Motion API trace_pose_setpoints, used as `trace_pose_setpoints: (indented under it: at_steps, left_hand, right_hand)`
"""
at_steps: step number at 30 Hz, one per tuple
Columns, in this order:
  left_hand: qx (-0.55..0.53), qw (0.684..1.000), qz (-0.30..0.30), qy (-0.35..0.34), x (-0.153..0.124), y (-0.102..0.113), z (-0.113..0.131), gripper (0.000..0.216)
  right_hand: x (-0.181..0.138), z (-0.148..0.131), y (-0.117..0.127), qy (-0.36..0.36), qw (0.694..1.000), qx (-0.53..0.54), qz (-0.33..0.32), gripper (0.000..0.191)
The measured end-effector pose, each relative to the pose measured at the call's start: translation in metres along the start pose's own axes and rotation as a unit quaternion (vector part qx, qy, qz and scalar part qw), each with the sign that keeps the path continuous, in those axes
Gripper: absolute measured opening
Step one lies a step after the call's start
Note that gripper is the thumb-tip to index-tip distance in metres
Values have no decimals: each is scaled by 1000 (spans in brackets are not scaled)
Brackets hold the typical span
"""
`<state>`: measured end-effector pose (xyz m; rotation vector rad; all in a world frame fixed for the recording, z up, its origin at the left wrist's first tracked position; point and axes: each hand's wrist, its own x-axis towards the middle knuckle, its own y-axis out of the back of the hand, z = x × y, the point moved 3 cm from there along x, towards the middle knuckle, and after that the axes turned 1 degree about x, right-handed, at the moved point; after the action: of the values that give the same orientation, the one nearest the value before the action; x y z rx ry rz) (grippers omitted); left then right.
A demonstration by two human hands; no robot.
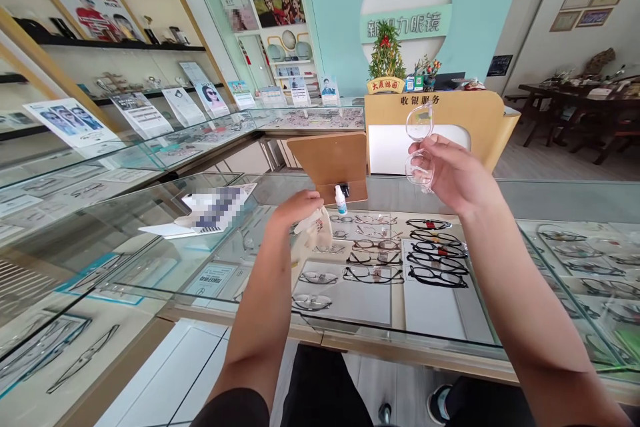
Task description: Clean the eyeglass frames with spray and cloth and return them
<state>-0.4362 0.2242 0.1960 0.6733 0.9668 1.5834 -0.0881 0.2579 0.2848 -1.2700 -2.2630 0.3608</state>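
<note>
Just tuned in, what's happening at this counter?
A person stands at a glass counter in an eyewear shop. The right hand holds clear glasses up in the air. The left hand grips a cloth just above the counter. A spray bottle stands nearby, and frames lie in the case below.

Optician's shop: glass display counters w/ rows of spectacle frames, cashier desk.
</note>
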Motion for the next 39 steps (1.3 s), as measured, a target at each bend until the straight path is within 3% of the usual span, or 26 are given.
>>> trace_pose_setpoints:
  at_steps: [5, 9, 13, 16, 23, 29, 39]
  left_hand:
    - [-71, 993, 65, -76, -24, 17, 50, 15]
    - [-207, 955, 118, -178, -37, 29, 102, 13]
    - [-280, 922, 137, -232, -50, 34, 145, 12]
    - [-315, 907, 125, -248, -58, 32, 164, 12]
    - [-313, 888, 142, -305, -61, 20, 175, 18]
    - [-303, 891, 133, -310, -56, 9, 170, 16]
    - [-325, 881, 154, -308, -57, 11, 174, 18]
  right_hand:
    - [0, -3, 1, 9, 1000, 18, -5, 36]
    - [-1, -4, 1, 25, 999, 18, -20, 30]
    - [-2, -4, -1, 28, 999, 24, -37, 28]
    - [-2, -3, -3, 25, 998, 26, -52, 29]
    - [0, 6, -7, 8, 999, 24, -42, 30]
    - [4, 19, -10, 14, 999, 13, -32, 30]
    - [5, 24, -9, 49, 998, -35, 8, 40]
